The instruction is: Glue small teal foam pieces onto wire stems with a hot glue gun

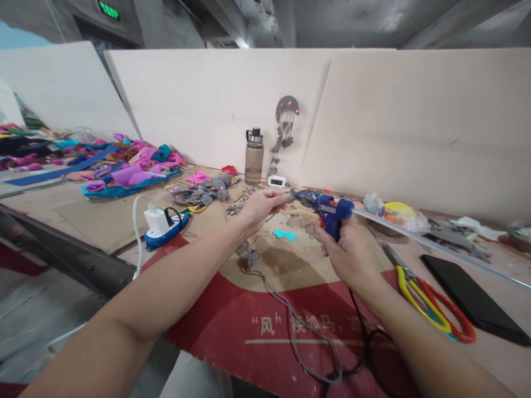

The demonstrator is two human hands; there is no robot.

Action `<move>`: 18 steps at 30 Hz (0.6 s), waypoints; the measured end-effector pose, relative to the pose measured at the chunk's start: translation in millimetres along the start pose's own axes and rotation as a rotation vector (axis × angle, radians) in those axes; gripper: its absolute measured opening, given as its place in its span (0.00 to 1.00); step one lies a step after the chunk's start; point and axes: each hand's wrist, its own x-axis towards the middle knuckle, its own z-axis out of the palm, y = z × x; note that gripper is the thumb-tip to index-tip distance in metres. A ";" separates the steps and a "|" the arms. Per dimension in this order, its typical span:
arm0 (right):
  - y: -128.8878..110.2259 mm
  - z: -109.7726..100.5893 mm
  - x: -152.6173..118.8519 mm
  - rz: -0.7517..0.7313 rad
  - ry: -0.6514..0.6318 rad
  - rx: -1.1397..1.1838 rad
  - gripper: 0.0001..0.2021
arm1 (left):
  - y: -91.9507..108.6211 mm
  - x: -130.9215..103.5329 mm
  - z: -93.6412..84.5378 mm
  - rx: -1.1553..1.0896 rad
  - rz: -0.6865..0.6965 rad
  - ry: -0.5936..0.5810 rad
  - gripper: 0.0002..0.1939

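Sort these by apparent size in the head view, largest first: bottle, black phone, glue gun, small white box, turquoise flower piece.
1. Black phone
2. Glue gun
3. Bottle
Small white box and turquoise flower piece: last, too alike to rank.

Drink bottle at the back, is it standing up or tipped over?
The bottle is standing up: its black lid is at the top and its bottom is down, in front of the pale board.

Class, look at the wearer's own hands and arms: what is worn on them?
The left hand and right hand are gloveless. No sleeve, watch or bracelet shows on either forearm. Pale clothing shows at the lap.
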 end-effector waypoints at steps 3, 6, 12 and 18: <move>-0.4 0.0 -0.1 0.008 0.006 0.020 0.12 | 0.0 0.3 -0.2 0.001 -0.001 0.013 0.10; 0.3 0.1 -0.2 0.002 0.001 0.014 0.12 | 0.2 0.8 -0.8 -0.014 -0.005 0.029 0.11; 1.3 0.6 -1.3 0.008 -0.017 -0.028 0.10 | 2.0 -0.9 1.1 -0.008 -0.005 0.008 0.11; 1.7 0.6 -1.2 -0.003 0.005 0.018 0.11 | 2.1 0.1 0.5 -0.032 -0.013 0.035 0.11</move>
